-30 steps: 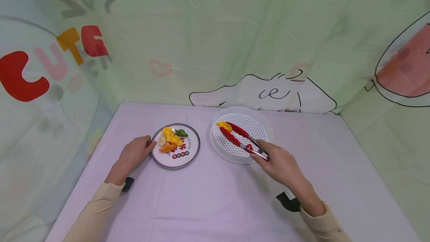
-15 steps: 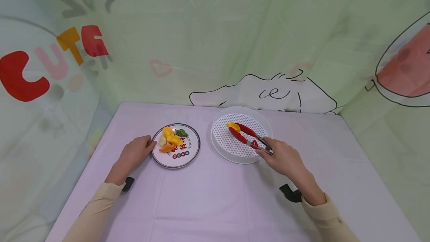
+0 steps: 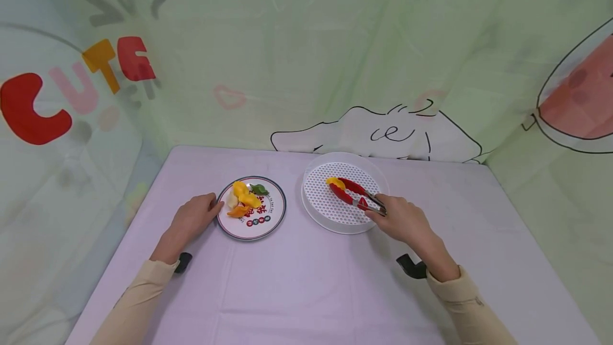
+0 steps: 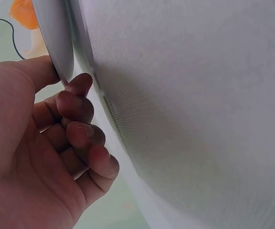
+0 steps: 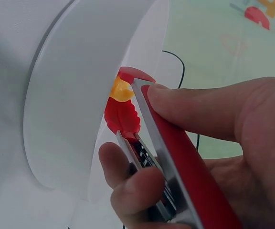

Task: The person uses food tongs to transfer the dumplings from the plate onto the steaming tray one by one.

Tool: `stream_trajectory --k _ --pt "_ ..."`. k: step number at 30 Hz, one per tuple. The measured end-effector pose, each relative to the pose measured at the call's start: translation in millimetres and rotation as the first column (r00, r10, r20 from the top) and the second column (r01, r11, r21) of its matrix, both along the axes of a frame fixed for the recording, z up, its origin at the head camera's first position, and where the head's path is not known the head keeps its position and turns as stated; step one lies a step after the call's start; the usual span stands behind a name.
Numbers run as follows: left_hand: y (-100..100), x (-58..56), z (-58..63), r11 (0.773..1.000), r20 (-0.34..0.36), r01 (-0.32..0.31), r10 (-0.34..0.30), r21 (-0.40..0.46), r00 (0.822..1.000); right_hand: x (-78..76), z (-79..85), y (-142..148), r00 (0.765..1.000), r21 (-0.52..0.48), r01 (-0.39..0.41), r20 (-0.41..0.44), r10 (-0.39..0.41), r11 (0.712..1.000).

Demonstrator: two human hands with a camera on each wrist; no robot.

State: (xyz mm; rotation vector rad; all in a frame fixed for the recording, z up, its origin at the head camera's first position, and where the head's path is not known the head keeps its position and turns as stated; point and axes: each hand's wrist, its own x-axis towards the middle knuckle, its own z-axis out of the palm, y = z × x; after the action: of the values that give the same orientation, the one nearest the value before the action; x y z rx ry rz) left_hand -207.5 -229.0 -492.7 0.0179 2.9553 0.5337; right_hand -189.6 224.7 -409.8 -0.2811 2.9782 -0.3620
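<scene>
In the head view my left hand (image 3: 193, 219) pinches the near-left rim of a round white plate (image 3: 275, 214) with a dark border. The left wrist view has the thumb above the plate's edge (image 4: 60, 47) and curled fingers below. On the plate lie yellow, orange, cream and green dumpling-shaped pieces (image 3: 249, 199). My right hand (image 3: 406, 221) grips red-and-metal tongs (image 3: 339, 194), thumb along one arm and fingers round the other. Between the red tips is a yellow dumpling-shaped piece (image 5: 121, 90), over the perforated floor of a round white steamer basket (image 3: 313, 217).
A pale lilac cloth covers the table (image 3: 287, 286). Behind it hangs a light green printed curtain (image 3: 297, 57), with more printed cloth at both sides. The steamer basket's raised wall (image 5: 70, 95) stands close to the right hand.
The tongs with the yellow piece have moved right, from the basket's left side toward its middle, and the right hand went along. The left hand and plate stay in place.
</scene>
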Motion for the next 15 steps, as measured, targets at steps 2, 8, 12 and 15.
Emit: stream_trajectory --k 2,8,12,15 --pt "0.2 -0.1 -0.2 1.0 -0.002 -0.001 0.001 -0.001 1.0 -0.6 -0.3 -0.3 1.0 0.001 0.003 0.006 -0.003 1.0" --pt "0.1 -1.0 -0.9 1.0 -0.005 -0.002 0.002 -0.006 1.0 -1.7 0.0 -1.2 0.999 0.004 0.02 0.029 -0.021 1.0" --pt "0.3 -1.1 -0.8 1.0 -0.003 -0.003 0.003 -0.006 1.0 -1.6 -0.7 -1.6 0.999 0.017 0.035 0.036 -0.035 0.999" --pt "0.6 -0.8 -0.4 1.0 -0.004 -0.002 0.002 -0.008 1.0 -0.7 -1.5 -1.1 0.999 0.018 0.04 0.032 -0.04 0.999"
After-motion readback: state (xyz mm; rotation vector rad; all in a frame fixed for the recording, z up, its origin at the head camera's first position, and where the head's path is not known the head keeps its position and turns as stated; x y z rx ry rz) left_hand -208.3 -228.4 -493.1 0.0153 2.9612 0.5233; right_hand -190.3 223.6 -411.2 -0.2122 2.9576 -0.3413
